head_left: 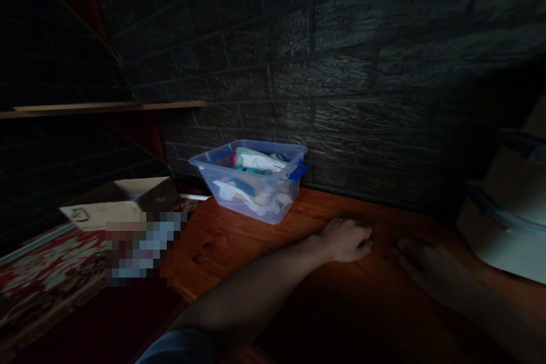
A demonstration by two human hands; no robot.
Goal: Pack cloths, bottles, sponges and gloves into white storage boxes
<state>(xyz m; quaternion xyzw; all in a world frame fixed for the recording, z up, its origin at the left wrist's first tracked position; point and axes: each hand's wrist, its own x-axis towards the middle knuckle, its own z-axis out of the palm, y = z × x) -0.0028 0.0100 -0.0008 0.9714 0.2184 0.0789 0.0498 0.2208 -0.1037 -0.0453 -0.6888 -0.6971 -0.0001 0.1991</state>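
The left hand point(347, 240) lies low over the bench point(315, 210), its fingers bent and fairly narrow; nothing shows in them, though I cannot tell whether something small is tucked under the palm. The right hand point(420, 259) is just beside it, across a narrow gap, too deep in shadow for me to tell whether its fingers are wide, narrow or holding anything. With the light this dim, feeling along the wood with flat, light fingertips would probably serve better than pressing down, and a small gap between the two hands should stop them knocking. The clear plastic box point(260, 185) stands on the bench beyond and to the left of the left fingers, well apart from them. It is open on top, with loose, soft-looking contents, so any contact would best be gentle; its blue handle point(301, 170), on the side nearer the fingers, looks easy to snag.
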